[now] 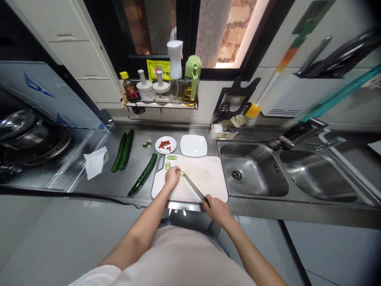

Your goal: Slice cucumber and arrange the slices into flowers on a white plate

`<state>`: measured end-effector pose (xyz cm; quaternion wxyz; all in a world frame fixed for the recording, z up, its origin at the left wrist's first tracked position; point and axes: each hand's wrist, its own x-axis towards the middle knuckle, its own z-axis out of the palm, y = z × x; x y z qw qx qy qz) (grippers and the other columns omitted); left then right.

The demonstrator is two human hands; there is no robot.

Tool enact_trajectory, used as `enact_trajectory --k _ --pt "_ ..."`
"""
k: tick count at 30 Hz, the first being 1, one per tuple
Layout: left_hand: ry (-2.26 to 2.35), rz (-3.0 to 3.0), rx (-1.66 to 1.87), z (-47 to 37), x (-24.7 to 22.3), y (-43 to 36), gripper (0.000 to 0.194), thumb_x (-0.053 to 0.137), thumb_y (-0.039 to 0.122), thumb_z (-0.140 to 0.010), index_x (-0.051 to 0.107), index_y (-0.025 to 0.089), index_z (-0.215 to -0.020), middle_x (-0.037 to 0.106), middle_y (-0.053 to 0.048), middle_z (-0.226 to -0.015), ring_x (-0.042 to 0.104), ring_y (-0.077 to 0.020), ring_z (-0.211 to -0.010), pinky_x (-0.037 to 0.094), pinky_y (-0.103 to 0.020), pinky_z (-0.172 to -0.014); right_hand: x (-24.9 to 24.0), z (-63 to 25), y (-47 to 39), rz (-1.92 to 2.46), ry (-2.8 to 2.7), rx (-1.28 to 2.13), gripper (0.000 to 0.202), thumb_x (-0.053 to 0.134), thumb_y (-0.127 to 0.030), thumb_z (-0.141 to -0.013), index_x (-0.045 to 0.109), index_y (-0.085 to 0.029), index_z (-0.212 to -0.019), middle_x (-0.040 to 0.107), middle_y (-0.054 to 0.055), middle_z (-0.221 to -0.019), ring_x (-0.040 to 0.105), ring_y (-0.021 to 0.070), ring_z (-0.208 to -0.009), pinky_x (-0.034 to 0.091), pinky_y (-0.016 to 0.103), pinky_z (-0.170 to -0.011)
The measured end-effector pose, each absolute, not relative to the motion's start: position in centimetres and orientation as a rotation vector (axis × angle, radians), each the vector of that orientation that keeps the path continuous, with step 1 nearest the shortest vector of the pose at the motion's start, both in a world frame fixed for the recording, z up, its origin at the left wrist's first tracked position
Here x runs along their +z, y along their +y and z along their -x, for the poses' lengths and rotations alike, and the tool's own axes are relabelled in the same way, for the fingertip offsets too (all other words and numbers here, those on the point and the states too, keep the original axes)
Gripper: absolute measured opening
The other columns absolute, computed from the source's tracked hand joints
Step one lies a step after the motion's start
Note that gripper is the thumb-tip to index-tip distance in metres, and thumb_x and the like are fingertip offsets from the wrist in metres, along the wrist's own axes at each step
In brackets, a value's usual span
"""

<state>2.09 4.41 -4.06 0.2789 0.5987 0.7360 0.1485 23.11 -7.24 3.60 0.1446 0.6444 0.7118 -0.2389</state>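
**Short cucumber stub under the blade on the white board**

The cucumber piece [181,173] you are cutting lies on the cutting board [205,178], near the board's middle toward its far-left part, and almost all of it is hidden under your left hand [173,175]. Only a small pale-green end shows just beside your fingertips. Judge it as light, firm but wet, and likely to roll or skid on the smooth board, so hold it from above with curled fingers, as your left grip does now, closed over the stub. A stub this short leaves little room between fingertips and edge.

Your right hand [218,210] is at the board's near edge, its grip closed around the dark handle of the knife [195,188]. The blade runs diagonally up to the cucumber end.

A few cut slices [170,161] lie at the board's far-left corner. Left of the board, on the steel bench [119,184], lies one whole cucumber [143,174], with two more cucumbers [123,151] further left. Beyond the board stand a small dish of red chilli [165,144] and an empty white plate [193,145]. The sink [253,171] lies to the board's right.
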Motion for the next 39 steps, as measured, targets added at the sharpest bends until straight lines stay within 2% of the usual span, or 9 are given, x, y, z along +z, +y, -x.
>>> enact_trajectory --k 39 --pt "1.948 -1.623 0.403 -2.0 -4.5 4.5 0.023 0.051 0.018 -0.085 0.071 0.024 -0.095 0.067 -0.005 -0.1 0.061 -0.0189 -0.096 0.044 -0.028 -0.086 3.7 -21.1 -6.0 -1.817 2.009 -0.729 0.029 0.029 -0.03 -0.096 0.052 -0.016 -0.108 0.069 0.015 -0.099 0.066 0.0269 -0.096 0.041 0.033 -0.074"
